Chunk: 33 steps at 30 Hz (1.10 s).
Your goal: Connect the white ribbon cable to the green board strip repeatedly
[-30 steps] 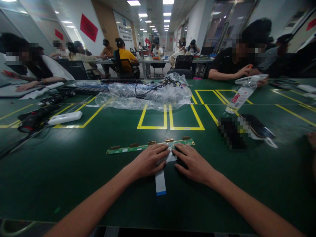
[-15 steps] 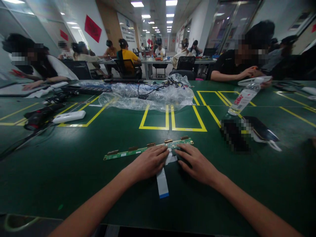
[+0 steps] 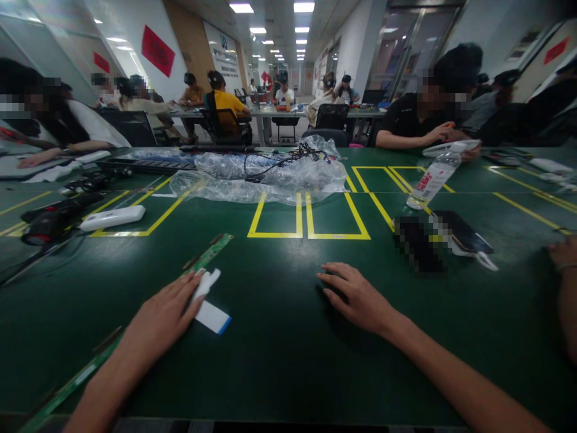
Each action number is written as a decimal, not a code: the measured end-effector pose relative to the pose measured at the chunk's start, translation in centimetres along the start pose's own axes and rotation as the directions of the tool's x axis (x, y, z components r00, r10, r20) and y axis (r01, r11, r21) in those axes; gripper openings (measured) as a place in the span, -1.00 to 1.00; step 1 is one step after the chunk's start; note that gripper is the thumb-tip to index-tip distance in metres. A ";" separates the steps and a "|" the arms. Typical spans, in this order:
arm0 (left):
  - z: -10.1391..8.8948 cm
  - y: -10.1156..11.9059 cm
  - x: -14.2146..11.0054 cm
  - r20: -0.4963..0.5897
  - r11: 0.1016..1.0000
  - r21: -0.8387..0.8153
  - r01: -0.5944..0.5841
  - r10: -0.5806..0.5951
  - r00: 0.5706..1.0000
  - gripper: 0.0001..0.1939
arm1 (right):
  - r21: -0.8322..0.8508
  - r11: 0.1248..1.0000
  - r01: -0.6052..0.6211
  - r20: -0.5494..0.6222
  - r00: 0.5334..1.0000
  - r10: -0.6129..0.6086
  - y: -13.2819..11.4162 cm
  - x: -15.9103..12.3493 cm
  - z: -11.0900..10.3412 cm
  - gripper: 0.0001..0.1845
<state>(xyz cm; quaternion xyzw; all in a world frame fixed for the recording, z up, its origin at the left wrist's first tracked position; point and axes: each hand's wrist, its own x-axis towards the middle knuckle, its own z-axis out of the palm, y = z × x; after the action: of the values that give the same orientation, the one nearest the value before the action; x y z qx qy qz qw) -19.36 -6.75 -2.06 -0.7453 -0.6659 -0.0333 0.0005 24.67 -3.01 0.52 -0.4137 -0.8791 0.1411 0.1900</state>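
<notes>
Open tabletop [image 3: 279, 361] lies between my two hands and runs on to the right of my right hand [image 3: 360, 300], giving it room to slide either way. My left hand [image 3: 160, 319] has less room: the green circuit board [image 3: 211, 251] slants beneath it, from the far end short of the yellow tape outlines [image 3: 274, 234] down to the lower left, by the table's near edge. The white ribbon cable [image 3: 213, 317] sticks out to the right of my left fingers, its blue end towards the open middle.

My left hand is open, palm down, fingers stretched over the board and touching the cable; I cannot tell whether the fingertips press or pinch. My right hand is open and empty, fingers slightly bent, low over the table; I cannot tell whether it touches.

I count one board, one ribbon cable, one bottle [image 3: 435, 180] leaning at the far right, one phone [image 3: 464, 231] nearer than it, and one white device [image 3: 112, 218] at the left, beside a black-and-red one [image 3: 49, 222]. One heap of clear plastic wrap [image 3: 270, 180] lies far, with black wires [image 3: 293, 157] on top.

My hand and forearm hide the board's middle, and its near end is blurred. A dark thing [image 3: 417, 243] beside the phone is pixelated. Another person's hand [image 3: 565, 252] is cut off at the right edge.
</notes>
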 end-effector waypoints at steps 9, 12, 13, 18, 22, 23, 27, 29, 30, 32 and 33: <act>1.0 -9.1 -1.3 -0.009 0.945 0.026 0.326 -0.326 0.945 -0.37 | 0.030 0.999 -0.011 0.041 0.999 0.010 0.0 0.2 0.4 -0.57; 1.0 -9.2 -1.0 0.011 0.932 0.042 0.359 -0.360 0.933 -0.33 | 0.033 0.999 -0.015 0.043 0.999 0.014 0.2 0.2 0.3 -0.58; 0.9 -9.2 -1.0 0.016 0.928 0.048 0.370 -0.371 0.928 -0.31 | 0.033 0.999 -0.015 0.043 0.999 0.014 0.2 0.1 0.3 -0.58; 0.7 -9.0 -0.9 0.004 0.923 0.031 0.384 -0.385 0.923 -0.27 | 0.037 0.999 -0.006 0.049 0.999 0.005 0.2 0.0 0.3 -0.58; 0.4 -8.5 -0.8 -0.024 0.922 0.054 0.383 -0.383 0.924 -0.26 | 0.041 0.999 -0.015 0.055 0.998 0.013 0.2 0.0 0.2 -0.57; 0.3 -8.2 -0.8 -0.032 0.924 0.070 0.375 -0.373 0.927 -0.27 | 0.040 0.999 -0.017 0.054 0.998 0.015 0.2 0.0 0.2 -0.57; 0.1 -5.9 -0.1 0.012 0.965 0.079 0.251 -0.253 0.967 -0.32 | 0.035 0.999 -0.022 0.056 0.998 0.020 0.2 -0.1 0.1 -0.58; 0.2 -3.6 0.5 0.060 0.989 0.049 0.141 -0.144 0.988 -0.36 | 0.035 0.999 -0.029 0.064 0.998 0.027 0.1 -0.1 -0.1 -0.57; 0.2 -2.2 0.8 0.071 0.997 0.036 0.073 -0.075 0.995 -0.38 | 0.038 0.999 -0.033 0.066 0.997 0.030 0.1 -0.1 -0.1 -0.58; 0.3 1.1 1.6 0.067 0.996 0.020 -0.083 0.082 0.994 -0.41 | 0.042 0.998 -0.036 0.058 0.998 0.034 0.0 -0.1 -0.2 -0.58; 0.3 2.9 2.0 0.059 0.986 0.016 -0.163 0.162 0.985 -0.43 | 0.042 0.998 -0.036 0.051 0.998 0.033 0.0 0.0 -0.2 -0.59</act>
<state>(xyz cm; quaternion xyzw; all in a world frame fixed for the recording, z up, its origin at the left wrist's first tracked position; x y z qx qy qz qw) -16.23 -5.09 -2.15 -0.7978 -0.6029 -0.0050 -0.0081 24.76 -3.02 0.72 -0.4210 -0.8731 0.1736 0.1741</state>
